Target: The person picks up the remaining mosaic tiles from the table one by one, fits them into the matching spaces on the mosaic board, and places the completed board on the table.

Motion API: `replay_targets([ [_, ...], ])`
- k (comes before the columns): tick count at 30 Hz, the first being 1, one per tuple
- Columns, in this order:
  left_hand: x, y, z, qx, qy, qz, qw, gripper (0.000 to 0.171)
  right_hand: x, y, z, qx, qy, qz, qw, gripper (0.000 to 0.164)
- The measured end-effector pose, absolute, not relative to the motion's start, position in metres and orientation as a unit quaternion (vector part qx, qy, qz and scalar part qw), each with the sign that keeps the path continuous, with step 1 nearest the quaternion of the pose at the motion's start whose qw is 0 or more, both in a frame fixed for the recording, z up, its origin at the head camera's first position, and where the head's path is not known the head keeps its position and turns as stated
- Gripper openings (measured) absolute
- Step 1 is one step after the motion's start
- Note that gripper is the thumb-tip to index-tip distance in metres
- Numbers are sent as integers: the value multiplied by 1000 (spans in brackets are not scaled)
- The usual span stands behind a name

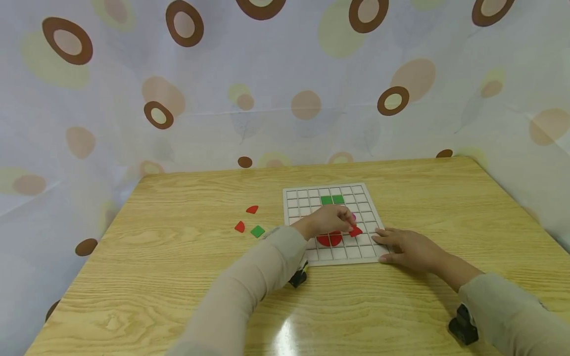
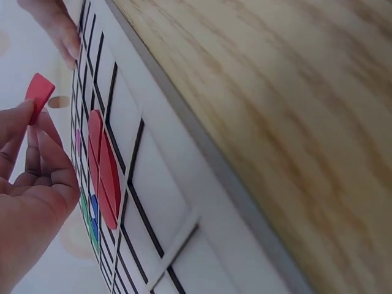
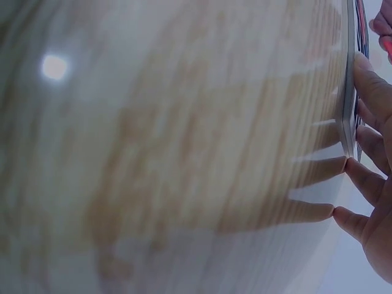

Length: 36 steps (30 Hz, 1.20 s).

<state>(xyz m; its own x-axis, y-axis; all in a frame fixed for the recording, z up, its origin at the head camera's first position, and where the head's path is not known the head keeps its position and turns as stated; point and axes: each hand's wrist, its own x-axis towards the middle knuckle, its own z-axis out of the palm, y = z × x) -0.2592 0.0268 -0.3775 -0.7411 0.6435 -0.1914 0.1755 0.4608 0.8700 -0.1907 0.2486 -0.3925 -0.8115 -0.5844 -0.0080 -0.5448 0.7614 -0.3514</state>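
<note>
Between thumb and fingers my left hand (image 1: pixel 330 220) pinches a red quarter-circle tile (image 1: pixel 355 231) above the white grid board (image 1: pixel 366 252). In the left wrist view the red tile (image 2: pixel 40 92) is raised off the board, held by the left hand (image 2: pixel 37 177). Red tiles (image 1: pixel 329 240) lie together in the grid below that hand, and two green square tiles (image 1: pixel 332 200) sit near the far edge. A bit of a magenta piece (image 1: pixel 354 217) shows behind the fingers. My right hand (image 1: pixel 407 248) rests with spread fingers at the board's right edge; its fingertips (image 3: pixel 340 214) touch the table.
Left of the board, two loose red quarter-circle tiles (image 1: pixel 252 209) and a green square tile (image 1: pixel 257 231) lie on the wooden table (image 1: pixel 200 277). A patterned curtain (image 1: pixel 276 128) hangs behind the table. In the left wrist view a blue piece (image 2: pixel 94 208) shows on the board.
</note>
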Motion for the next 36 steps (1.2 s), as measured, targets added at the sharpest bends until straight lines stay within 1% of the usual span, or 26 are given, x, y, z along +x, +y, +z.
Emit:
replay_targets([
  [8, -259, 38, -375, 265, 827, 419, 266, 7, -190, 249, -394, -300, 937, -172, 55, 59],
  [18, -261, 48, -376, 227, 828, 437, 268, 7, -191, 250, -395, -308, 936, -167, 42, 58],
  [26, -264, 52, -377, 200, 799, 486, 294, 8, -191, 250, -398, -313, 934, -168, 33, 57],
  [36, -265, 52, -372, 244, 815, 439, 288, 11, -191, 249, -396, -316, 934, -165, 35, 57],
])
